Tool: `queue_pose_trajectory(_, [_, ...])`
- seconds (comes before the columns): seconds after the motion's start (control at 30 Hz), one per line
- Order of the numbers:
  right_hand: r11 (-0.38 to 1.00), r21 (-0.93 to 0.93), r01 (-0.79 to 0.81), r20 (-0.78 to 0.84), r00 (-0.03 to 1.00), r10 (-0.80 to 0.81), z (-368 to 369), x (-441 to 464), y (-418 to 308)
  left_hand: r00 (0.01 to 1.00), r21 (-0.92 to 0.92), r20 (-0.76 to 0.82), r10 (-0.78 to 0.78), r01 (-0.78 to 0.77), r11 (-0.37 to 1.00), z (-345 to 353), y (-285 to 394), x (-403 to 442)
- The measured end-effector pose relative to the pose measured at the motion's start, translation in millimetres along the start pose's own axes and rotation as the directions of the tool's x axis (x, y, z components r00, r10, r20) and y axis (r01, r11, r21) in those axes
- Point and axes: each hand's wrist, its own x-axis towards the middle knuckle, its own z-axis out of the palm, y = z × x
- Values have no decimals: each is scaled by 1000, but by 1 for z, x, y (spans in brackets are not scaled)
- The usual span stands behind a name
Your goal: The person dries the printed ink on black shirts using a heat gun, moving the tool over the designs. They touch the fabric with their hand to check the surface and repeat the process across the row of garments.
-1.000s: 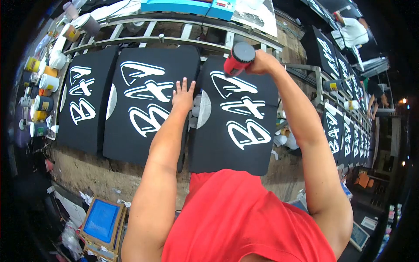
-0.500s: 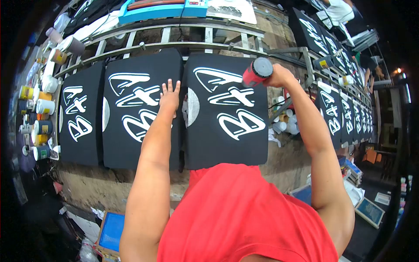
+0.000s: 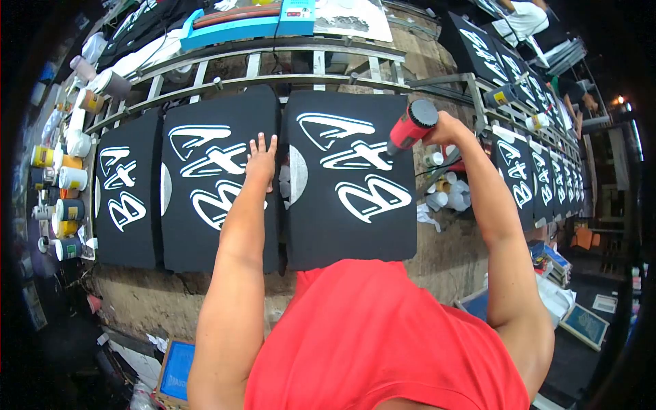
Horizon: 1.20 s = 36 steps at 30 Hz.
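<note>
My right hand (image 3: 444, 128) is closed round the handle of a red heat gun (image 3: 408, 130) with a dark round rear end. Its nozzle points down and left over the right-hand black printed panel (image 3: 348, 239), near the white lettering. On the right edge of the middle black panel (image 3: 183, 236) rests my left hand (image 3: 261, 164), flat with its fingers spread, beside the white print. A third black panel (image 3: 113, 249) with the same lettering lies further left. All three look like dark fabric laid over flat boards.
Metal rails (image 3: 236, 72) run behind the panels, with a blue tray-like frame (image 3: 246, 29) beyond. Paint tubs (image 3: 72, 179) crowd the left side. More printed black panels (image 3: 521, 174) line the right, where another person (image 3: 523, 20) stands far back. A blue-meshed screen (image 3: 179, 369) lies low left.
The heat gun has shifted slightly right and toward me, and more of its barrel shows. My left hand stays on the middle panel. The whole view has moved a little.
</note>
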Motion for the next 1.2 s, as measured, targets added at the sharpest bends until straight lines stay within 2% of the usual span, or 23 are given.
queue_pose_trajectory(0.07, [999, 31, 40, 56, 998, -41, -1, 1, -16, 1000, 1, -7, 3, -3, 1000, 2, -1, 2])
queue_pose_trajectory(0.13, [999, -28, -15, -49, 999, 14, 3, 4, -29, 1000, 1, -10, 7, -7, 1000, 4, -3, 3])
queue_pose_trajectory(0.2, [999, -16, -42, -7, 999, 42, 5, 14, -28, 1000, -4, -12, 3, -3, 1000, 4, -2, 3])
queue_pose_trajectory(0.27, [992, -27, 127, 27, 992, -126, 2, 20, -39, 1000, -11, -17, 3, -4, 1000, 4, -2, 2])
queue_pose_trajectory(0.4, [993, -11, 113, -79, 990, -114, -1, 27, -66, 999, -13, -32, 8, -9, 1000, 7, -4, 4])
queue_pose_trajectory(0.47, [998, -49, 27, 73, 997, -23, -17, 28, -91, 999, -18, -38, 8, -9, 1000, 5, -4, 2])
queue_pose_trajectory(0.5, [998, -50, 29, 75, 997, -25, -14, 31, -91, 999, -22, -44, 10, -11, 1000, 6, -3, 1])
queue_pose_trajectory(0.57, [989, -46, 143, -53, 988, -145, -5, 40, -91, 999, -19, -35, 8, -9, 1000, 5, -3, 1])
queue_pose_trajectory(0.67, [973, -62, 222, 5, 975, -223, 2, 49, -93, 999, -14, -40, 19, -20, 1000, 9, -5, 6])
queue_pose_trajectory(0.8, [989, -94, 111, -5, 994, -112, 0, 30, -120, 996, 2, -77, 45, -45, 999, 15, -8, 9])
queue_pose_trajectory(0.87, [994, -63, 85, 103, 992, -78, 5, 28, -119, 996, -22, -82, 40, -42, 999, 17, -9, 11])
queue_pose_trajectory(0.9, [996, -65, 63, 87, 995, -58, 2, 22, -130, 995, -42, -88, 37, -41, 998, 17, -8, 11])
queue_pose_trajectory(1.0, [996, -54, 71, 25, 997, -70, 12, 30, -143, 995, -39, -87, 44, -48, 998, 17, -9, 9])
queue_pose_trajectory(1.03, [996, -70, 55, 97, 994, -48, 10, 34, -152, 996, -39, -79, 40, -43, 998, 16, -8, 10])
queue_pose_trajectory(1.2, [992, -43, 122, 33, 992, -121, 19, 39, -182, 996, -45, -88, 35, -39, 998, 20, -10, 14])
